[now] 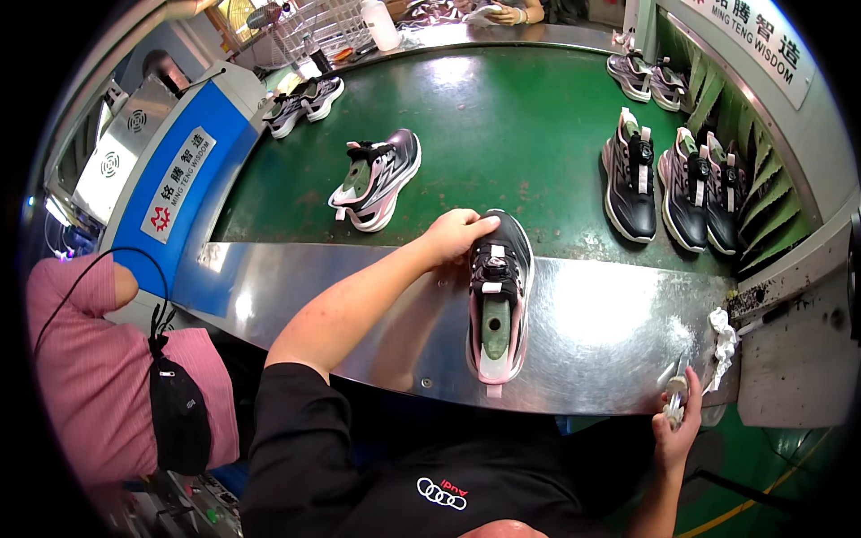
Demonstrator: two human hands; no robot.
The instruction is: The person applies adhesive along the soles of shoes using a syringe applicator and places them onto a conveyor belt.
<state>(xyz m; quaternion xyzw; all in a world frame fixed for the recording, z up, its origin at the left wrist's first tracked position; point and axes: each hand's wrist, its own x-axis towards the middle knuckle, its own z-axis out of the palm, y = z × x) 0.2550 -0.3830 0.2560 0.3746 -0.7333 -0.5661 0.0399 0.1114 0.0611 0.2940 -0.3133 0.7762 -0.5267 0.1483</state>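
Note:
A black and pink sneaker (518, 260) rests on the steel ledge in front of me, its toe pointing away and a green insert with a dark hole in its opening. My left hand (462, 235) grips the toe from the left side, thumb on top. Over the right end of the ledge, my right hand (679, 429) is closed around a small metal-bladed hand tool (674, 394) with a pale grip; its exact kind is unclear. Crumpled white paper or cloth (720, 345) lies beside that tool. Beyond my left hand, another sneaker (381, 179) sits alone on the green belt.
Several black sneakers (630, 179) line the right of the green belt (502, 117), with a lilac-grey pair (641, 76) farther back. Another pair (305, 103) stands far left beside a blue-sided machine (193, 170). A co-worker's pink shirt (99, 377) is at left. A white bottle (380, 25) stands behind.

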